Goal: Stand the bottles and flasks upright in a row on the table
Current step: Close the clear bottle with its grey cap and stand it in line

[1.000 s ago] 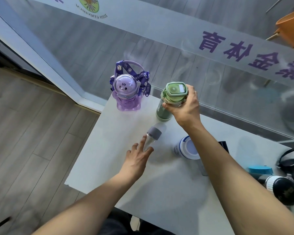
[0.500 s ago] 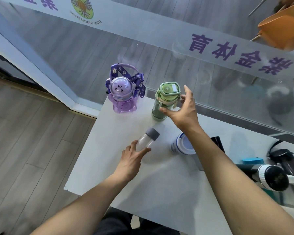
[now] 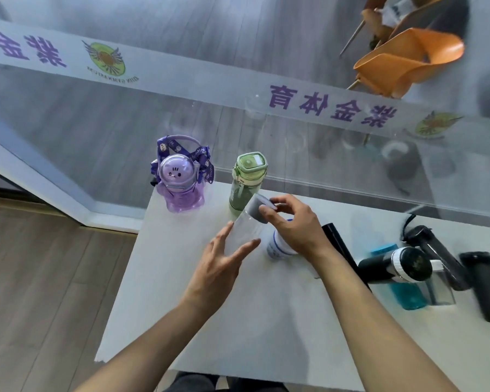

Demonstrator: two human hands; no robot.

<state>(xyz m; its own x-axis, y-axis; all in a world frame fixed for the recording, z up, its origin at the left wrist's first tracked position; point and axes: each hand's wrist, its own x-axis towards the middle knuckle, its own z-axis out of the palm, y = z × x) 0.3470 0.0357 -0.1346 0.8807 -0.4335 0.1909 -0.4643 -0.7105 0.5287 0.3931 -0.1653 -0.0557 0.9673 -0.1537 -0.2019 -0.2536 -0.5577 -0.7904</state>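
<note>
Both hands are on the same thing right now. My right hand [image 3: 294, 227] has its fingertips pinched around the grey cap end of the clear bottle [image 3: 248, 226], and my left hand [image 3: 218, 267] is spread open with the fingers against the see-through body lower down, more cradling than gripping. The bottle is tilted, cap end up and leaning toward the far edge, just in front of the green one.

Counting upright stuff: two so far. The purple cartoon-face bottle [image 3: 180, 182] with the lanyard strap sits at the far left corner of the white table [image 3: 266, 335], and the green bottle [image 3: 245, 185] stands just beside it to the right, not touching.

Right under my right hand there's one white bottle with blue trim [image 3: 277, 248], mostly hidden, so I can't tell how it's lying. Behind my right forearm there's one slim black flask [image 3: 337, 241] on its side.

Further right it's a pile: one black flask with a white band [image 3: 396, 264], one teal bottle [image 3: 408, 292] under it, one clear bottle with a black lid [image 3: 436, 261], and one more black flask [image 3: 487, 287] near the edge. All four are down, and it's blurry over there.
</note>
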